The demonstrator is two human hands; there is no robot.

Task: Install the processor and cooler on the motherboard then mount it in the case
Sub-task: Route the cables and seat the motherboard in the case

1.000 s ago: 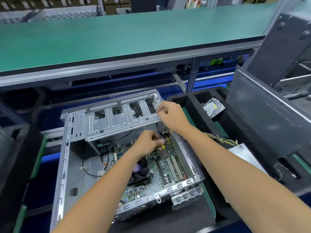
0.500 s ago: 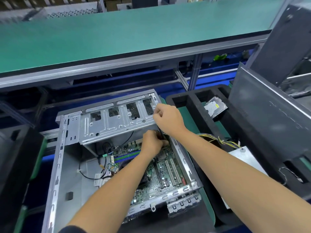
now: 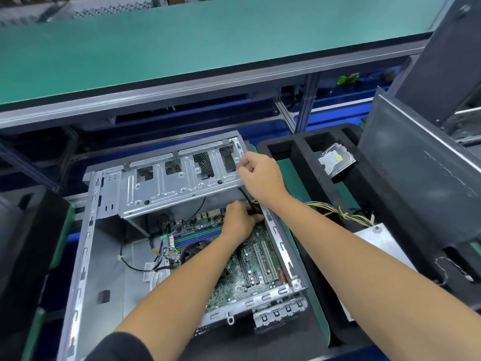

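An open grey metal computer case (image 3: 86, 256) lies on its side below me. A green motherboard (image 3: 250, 272) sits inside it, and my left forearm hides most of the dark cooler (image 3: 192, 252). My left hand (image 3: 238, 221) is curled inside the case at the board's far right corner, its fingers pinching a black cable (image 3: 244, 194). That cable runs up to my right hand (image 3: 260, 175), which grips it at the right end of the raised drive cage (image 3: 177, 183).
A black foam tray (image 3: 299, 162) to the right holds a hard drive (image 3: 335, 161) and a power supply (image 3: 380, 246) with yellow and black wires (image 3: 338, 212). A dark case panel (image 3: 421, 183) leans at the right. A green conveyor shelf (image 3: 208, 45) spans the back.
My left hand has shifted toward the board's far right corner. The small yellow part seen at its fingertips a second ago no longer shows. My right hand stays at the cage's right end.
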